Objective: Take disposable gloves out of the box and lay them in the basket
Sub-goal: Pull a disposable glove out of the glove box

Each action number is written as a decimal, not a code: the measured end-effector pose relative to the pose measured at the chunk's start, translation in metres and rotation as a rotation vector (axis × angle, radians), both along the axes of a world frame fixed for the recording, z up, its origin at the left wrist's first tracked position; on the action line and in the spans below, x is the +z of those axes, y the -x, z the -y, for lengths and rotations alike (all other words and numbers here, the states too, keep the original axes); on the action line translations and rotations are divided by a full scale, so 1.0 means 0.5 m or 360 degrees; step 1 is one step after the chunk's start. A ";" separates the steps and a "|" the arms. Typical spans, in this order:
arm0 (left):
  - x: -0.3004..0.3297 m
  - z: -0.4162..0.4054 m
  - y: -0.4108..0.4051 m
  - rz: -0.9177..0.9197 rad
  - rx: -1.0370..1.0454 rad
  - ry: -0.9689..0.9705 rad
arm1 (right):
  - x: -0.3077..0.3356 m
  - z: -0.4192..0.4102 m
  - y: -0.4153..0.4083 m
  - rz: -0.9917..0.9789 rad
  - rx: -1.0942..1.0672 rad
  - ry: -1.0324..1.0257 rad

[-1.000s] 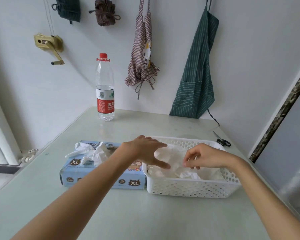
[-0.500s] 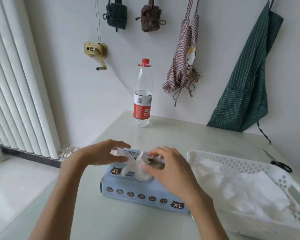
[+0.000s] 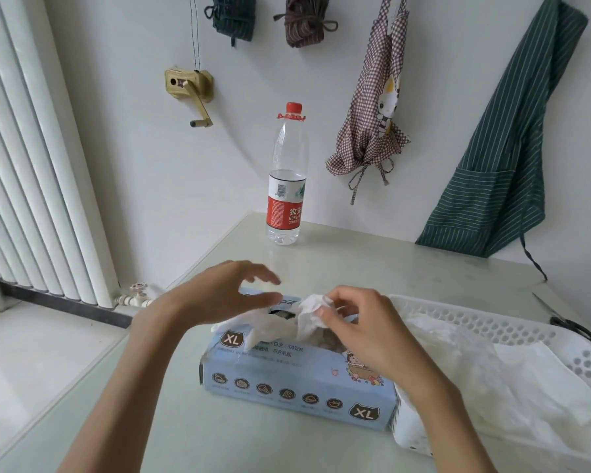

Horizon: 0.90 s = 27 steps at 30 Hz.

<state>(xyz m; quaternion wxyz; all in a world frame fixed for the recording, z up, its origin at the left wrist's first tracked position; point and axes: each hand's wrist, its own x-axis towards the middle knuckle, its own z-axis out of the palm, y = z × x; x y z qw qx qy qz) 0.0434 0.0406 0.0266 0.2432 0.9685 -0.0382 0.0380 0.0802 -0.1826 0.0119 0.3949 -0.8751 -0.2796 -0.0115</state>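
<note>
A light blue glove box (image 3: 297, 380) marked XL lies on the pale table, with white disposable gloves (image 3: 270, 326) sticking out of its top opening. My right hand (image 3: 362, 329) pinches the bunched end of a glove (image 3: 313, 307) just above the opening. Over the box's left end hovers my left hand (image 3: 226, 291), fingers spread and relaxed, with its thumb near the glove. The white perforated basket (image 3: 485, 322) stands right of the box and holds several white gloves (image 3: 512, 380).
A water bottle (image 3: 287, 179) with a red cap stands at the table's back edge. Black scissors (image 3: 570, 324) lie behind the basket at far right. Aprons (image 3: 502, 148) hang on the wall. A white radiator (image 3: 28, 165) fills the left side.
Both hands left the basket and moved left to the box. My right hand has taken hold of a glove at the opening, and the view has swung left.
</note>
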 end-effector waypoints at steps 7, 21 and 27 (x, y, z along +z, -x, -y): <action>0.007 0.071 -0.018 0.0359 -0.0247 0.0408 | 0.034 0.010 0.006 -0.0109 0.0032 -0.0431; 0.020 0.044 -0.015 0.0435 0.0097 0.0890 | -0.002 0.011 -0.017 -0.0095 -0.0087 -0.0020; 0.012 -0.016 -0.005 0.0083 0.0323 0.0407 | 0.007 0.026 -0.026 0.0077 -0.0168 -0.0114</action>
